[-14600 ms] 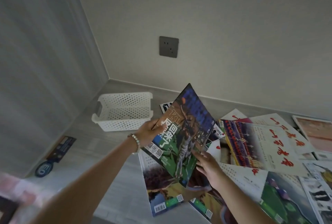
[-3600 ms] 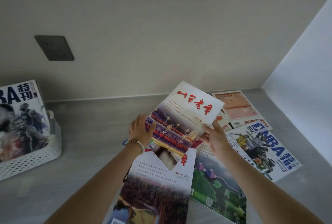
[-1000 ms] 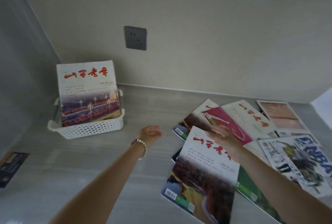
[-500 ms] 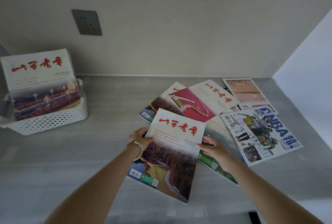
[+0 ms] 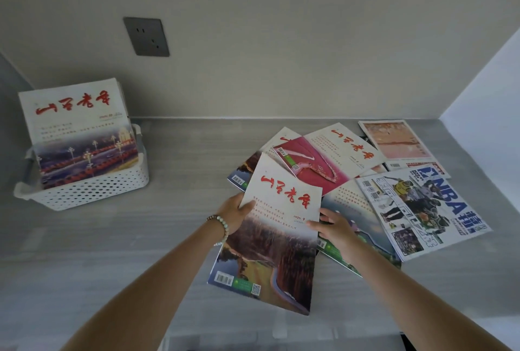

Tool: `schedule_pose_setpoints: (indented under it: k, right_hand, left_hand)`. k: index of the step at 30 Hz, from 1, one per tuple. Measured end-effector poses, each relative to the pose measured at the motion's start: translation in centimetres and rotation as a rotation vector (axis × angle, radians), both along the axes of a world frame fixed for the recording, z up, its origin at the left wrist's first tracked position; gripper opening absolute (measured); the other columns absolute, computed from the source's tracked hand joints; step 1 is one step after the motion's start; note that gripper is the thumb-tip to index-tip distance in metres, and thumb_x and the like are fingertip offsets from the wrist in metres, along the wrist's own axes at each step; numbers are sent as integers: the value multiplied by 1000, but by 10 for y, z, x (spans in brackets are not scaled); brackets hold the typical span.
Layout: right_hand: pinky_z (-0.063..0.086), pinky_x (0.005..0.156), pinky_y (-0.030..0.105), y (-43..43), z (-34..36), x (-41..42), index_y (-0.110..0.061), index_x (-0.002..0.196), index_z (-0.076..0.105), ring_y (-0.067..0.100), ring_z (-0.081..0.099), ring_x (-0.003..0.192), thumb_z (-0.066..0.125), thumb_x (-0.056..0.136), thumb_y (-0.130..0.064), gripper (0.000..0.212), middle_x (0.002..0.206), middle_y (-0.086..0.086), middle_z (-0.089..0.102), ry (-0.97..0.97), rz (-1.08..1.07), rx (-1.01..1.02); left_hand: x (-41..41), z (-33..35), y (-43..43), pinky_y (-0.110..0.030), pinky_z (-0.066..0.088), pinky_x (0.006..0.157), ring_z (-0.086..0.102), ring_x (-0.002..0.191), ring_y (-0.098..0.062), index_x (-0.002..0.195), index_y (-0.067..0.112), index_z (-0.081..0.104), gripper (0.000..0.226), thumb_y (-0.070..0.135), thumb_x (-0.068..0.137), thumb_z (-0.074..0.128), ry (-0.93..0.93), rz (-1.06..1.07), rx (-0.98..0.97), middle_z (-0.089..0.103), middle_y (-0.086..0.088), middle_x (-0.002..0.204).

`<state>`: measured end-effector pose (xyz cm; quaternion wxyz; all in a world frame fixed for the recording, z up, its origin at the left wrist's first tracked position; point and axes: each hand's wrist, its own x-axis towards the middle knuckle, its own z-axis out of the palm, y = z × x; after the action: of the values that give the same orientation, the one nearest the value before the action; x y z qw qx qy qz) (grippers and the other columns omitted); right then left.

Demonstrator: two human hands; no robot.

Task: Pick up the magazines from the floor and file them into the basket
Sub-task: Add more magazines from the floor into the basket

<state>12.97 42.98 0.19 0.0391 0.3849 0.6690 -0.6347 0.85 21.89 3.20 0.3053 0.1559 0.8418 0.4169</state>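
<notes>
A white-topped magazine with red characters and an autumn landscape (image 5: 274, 235) is lifted off the pile, tilted toward me. My left hand (image 5: 235, 213) grips its left edge, thumb on the cover. My right hand (image 5: 334, 228) holds its right edge. Underneath and beyond lie several more magazines: a pink-covered one (image 5: 315, 166), a blue-lettered NBA issue (image 5: 419, 210), a green-covered one (image 5: 363, 241) and an orange-toned one (image 5: 394, 139). At the left stands the white perforated basket (image 5: 92, 190) with upright magazines in it; the front one (image 5: 78, 131) shows red characters and a night street.
A grey floor runs to a beige wall with a dark socket plate (image 5: 146, 37). A pale wall (image 5: 484, 103) closes the right side, near the NBA issue. Bare floor lies between the basket and the pile.
Both hands have closed on the landscape magazine's edges and raised it off the pile, tilting it toward me. A second ago both hands were empty and reaching over the pile.
</notes>
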Motion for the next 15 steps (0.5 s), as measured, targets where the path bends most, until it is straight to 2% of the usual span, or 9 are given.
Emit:
schedule_pose_setpoints:
  k: [2, 3, 6, 8, 9, 11, 12, 14, 15]
  right_hand:
    - [43, 94, 34, -5, 3, -5, -9, 127, 53, 20, 52, 111, 65, 84, -10, 45, 121, 4, 57, 1, 2, -50]
    - [42, 92, 33, -8, 5, -9, -10, 129, 51, 20, 52, 111, 63, 86, -12, 45, 126, 4, 57, 6, 7, -68]
    - [36, 98, 38, -27, 17, -29, -17, 131, 47, 21, 45, 123, 63, 87, -20, 48, 133, -2, 52, 77, -32, -106]
    - [26, 106, 38, -43, 29, -49, -18, 132, 45, 19, 37, 131, 61, 88, -24, 48, 136, -5, 49, 152, -64, -151]
    - [23, 107, 36, -52, 36, -59, -17, 133, 46, 17, 36, 131, 59, 89, -24, 47, 137, -4, 49, 192, -59, -168]
    - [26, 104, 32, -68, 49, -81, -15, 133, 47, 15, 43, 123, 56, 91, -21, 44, 136, -3, 51, 241, -31, -176]
    - [33, 97, 28, -77, 56, -93, -15, 132, 49, 13, 48, 114, 55, 92, -19, 41, 133, -2, 53, 262, -15, -179]
    - [37, 87, 25, -97, 66, -118, -17, 128, 52, 12, 50, 107, 54, 92, -19, 37, 130, -2, 57, 297, 19, -175]
    - [37, 90, 28, -108, 71, -131, -18, 125, 54, 13, 49, 109, 55, 91, -20, 34, 129, -2, 58, 299, 18, -163]
  left_hand:
    - [-7, 9, -4, -7, 36, 50, 49, 63, -5, 122, 4, 52, 34, 23, 96, 43, 52, 1, 54, 64, -13, 107]
    - [-11, 15, -7, -6, 39, 53, 52, 67, -8, 123, 4, 52, 34, 21, 95, 43, 43, 20, 96, 62, -10, 104]
    - [-29, 27, -22, -24, 47, 81, 53, 93, -18, 119, 8, 53, 29, 22, 95, 45, -5, 95, 215, 58, -6, 106]
    - [-44, 36, -35, -33, 46, 91, 53, 98, -19, 117, 10, 52, 27, 24, 95, 45, -26, 135, 253, 57, -5, 107]
    - [-51, 44, -43, -33, 45, 93, 53, 102, -19, 120, 9, 51, 31, 25, 95, 45, -38, 155, 264, 58, -4, 111]
    - [-67, 55, -62, -34, 44, 94, 56, 109, -21, 124, 7, 50, 40, 34, 94, 44, -35, 200, 256, 59, -3, 117]
    - [-76, 59, -73, -36, 45, 94, 57, 108, -22, 122, 9, 52, 43, 40, 92, 44, -18, 226, 245, 61, -3, 116]
    - [-92, 68, -98, -39, 46, 92, 60, 100, -23, 113, 17, 58, 42, 49, 90, 43, -17, 306, 220, 65, -3, 107]
    - [-100, 71, -113, -40, 46, 92, 61, 97, -23, 107, 21, 59, 40, 52, 88, 44, -21, 357, 213, 66, -3, 103]
